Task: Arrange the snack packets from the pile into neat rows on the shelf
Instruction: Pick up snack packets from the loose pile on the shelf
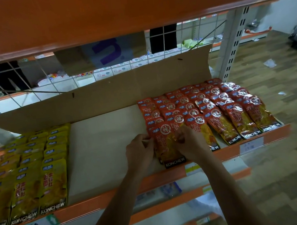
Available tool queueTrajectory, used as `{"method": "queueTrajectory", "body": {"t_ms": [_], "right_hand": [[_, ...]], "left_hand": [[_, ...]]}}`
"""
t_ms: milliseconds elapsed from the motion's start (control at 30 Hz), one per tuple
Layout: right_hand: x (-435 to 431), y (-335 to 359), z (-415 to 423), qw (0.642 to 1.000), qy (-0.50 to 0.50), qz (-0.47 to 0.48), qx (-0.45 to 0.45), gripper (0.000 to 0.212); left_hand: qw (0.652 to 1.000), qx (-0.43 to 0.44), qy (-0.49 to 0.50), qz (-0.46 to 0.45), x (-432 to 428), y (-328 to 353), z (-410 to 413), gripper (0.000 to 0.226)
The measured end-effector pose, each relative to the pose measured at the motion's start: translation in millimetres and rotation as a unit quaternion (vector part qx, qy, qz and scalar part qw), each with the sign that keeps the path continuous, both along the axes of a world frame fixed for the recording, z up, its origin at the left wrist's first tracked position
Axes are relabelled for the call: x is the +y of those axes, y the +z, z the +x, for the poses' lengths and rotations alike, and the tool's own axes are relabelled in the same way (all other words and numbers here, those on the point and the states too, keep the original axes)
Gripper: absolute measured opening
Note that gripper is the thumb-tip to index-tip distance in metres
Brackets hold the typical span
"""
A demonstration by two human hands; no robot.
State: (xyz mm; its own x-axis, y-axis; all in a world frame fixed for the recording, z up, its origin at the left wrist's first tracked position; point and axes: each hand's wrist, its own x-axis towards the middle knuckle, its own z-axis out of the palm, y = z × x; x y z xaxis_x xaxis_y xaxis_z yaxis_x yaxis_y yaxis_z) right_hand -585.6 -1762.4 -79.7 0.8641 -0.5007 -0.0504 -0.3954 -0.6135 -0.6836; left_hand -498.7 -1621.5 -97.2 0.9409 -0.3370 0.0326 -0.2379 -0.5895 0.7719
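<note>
Left hand: your left hand (139, 152) sits at the left edge of the front red packet (168, 147); its fingers are curled and pinch that edge
Right hand: your right hand (190, 140) is on the same packet's right side, about halfway up; its curled fingers pinch the wrapper there
Front red packet: it lies on the shelf (101, 147) at the front of the leftmost red row; its black KONCHEW band touches the orange front lip (116, 191); its top overlaps the packet behind it
Red rows (218, 107): they fill the right part of the shelf, side by side up to its right end; the packets overlap like shingles from back to front
Yellow rows (37, 164): they fill the left part in the same overlapped manner, well apart from the red ones
Gap: a bare pale strip of shelf lies between yellow and red; your forearms reach in over its front
Back: a cardboard sheet (104, 97) stands upright along the rear; a wire grid (64, 82) rises behind it
Lip: paper price labels are stuck on its front; their print is too blurred to read
</note>
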Motion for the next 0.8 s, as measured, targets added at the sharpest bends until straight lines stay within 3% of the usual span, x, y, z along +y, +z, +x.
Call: {"method": "queueTrajectory", "body": {"t_ms": [167, 400, 600, 800], "right_hand": [[-0.7, -3.7, -0.9, 0.999, -0.005, 0.036, -0.019, 0.018], [-21.0, 5.7, -17.7, 0.961, -0.095, 0.220, -0.136, 0.020], [-65.1, 10.0, -38.1, 0.956, -0.168, 0.196, -0.138, 0.017], [-83.8, 4.0, -47.2, 0.971, -0.228, 0.052, -0.054, 0.022]], "left_hand": [[1.000, 0.000, 0.015, 0.001, -2.3, -0.2, 1.0, 0.022], [0.999, 0.002, 0.045, -0.004, -2.9, 0.7, -2.1, 0.031], [0.995, -0.080, 0.060, -0.017, -9.9, 1.9, -11.4, 0.023], [0.992, -0.111, 0.056, -0.029, -19.0, 5.9, -17.6, 0.026]]}}
